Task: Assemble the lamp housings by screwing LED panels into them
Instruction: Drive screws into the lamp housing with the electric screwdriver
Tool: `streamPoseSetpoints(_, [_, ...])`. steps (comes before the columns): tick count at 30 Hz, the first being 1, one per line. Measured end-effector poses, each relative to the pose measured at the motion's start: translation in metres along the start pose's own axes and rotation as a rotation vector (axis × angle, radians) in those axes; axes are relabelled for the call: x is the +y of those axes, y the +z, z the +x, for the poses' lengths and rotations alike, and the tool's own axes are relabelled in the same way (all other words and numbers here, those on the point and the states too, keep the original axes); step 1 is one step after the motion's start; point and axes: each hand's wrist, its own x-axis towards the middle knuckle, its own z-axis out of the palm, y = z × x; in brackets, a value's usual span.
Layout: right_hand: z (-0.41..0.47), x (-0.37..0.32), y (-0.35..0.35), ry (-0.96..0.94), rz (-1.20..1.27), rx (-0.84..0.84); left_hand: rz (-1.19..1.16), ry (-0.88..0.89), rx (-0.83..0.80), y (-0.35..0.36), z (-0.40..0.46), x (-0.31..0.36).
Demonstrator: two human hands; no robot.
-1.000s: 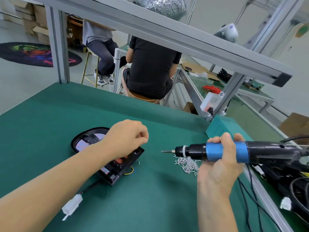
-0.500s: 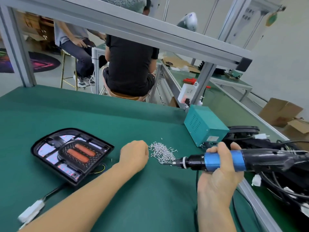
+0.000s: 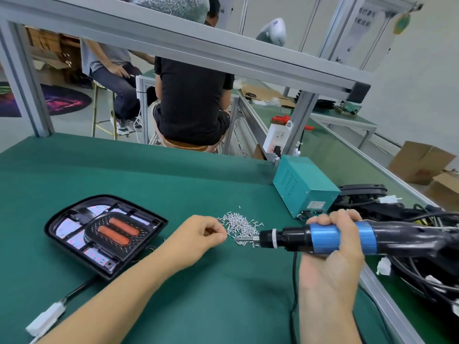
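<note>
My left hand (image 3: pixel 202 233) pinched at loose silver screw pile (image 3: pixel 239 223) | right hand (image 3: pixel 334 247) clamped on blue-black electric screwdriver (image 3: pixel 347 238) | black lamp housing (image 3: pixel 104 232) at 9 o'clock.

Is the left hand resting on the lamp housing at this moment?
No, the left hand is on the green mat beside the pile of screws, clearly apart from the lamp housing.

Little can be read. Dark characters are printed on a white sign (image 3: pixel 360 23) hung at the far right, but they are too blurred to be made out. A small label (image 3: pixel 316 204) is stuck on the teal box (image 3: pixel 295 184) on the tabletop; its print is too small to be read. No brand or number can be told anywhere.
</note>
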Motion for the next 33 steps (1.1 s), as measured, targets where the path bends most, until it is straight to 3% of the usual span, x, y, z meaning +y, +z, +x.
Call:
streamPoseSetpoints(5, [-0.009, -0.011, 0.018, 0.043, 0.129, -0.062, -0.402, 0.081, 0.092, -0.019, -0.034, 0.016])
streamPoseSetpoints(10, [-0.019, -0.009, 0.038, 0.080, 0.151, -0.100, -0.521, 0.137, 0.125, -0.036, -0.056, 0.027])
streamPoseSetpoints(29, [-0.058, 0.021, 0.085, 0.179, 0.121, -0.288, -0.428, 0.122, 0.190, -0.090, -0.087, 0.008])
streamPoseSetpoints(31, [-0.063, 0.032, 0.091, 0.188, 0.107, -0.311, -0.352, 0.128, 0.261, -0.106, -0.091, 0.000])
streamPoseSetpoints(33, [-0.072, 0.047, 0.095, 0.212, 0.078, -0.331, -0.149, 0.096, 0.431, -0.126, -0.091, -0.017])
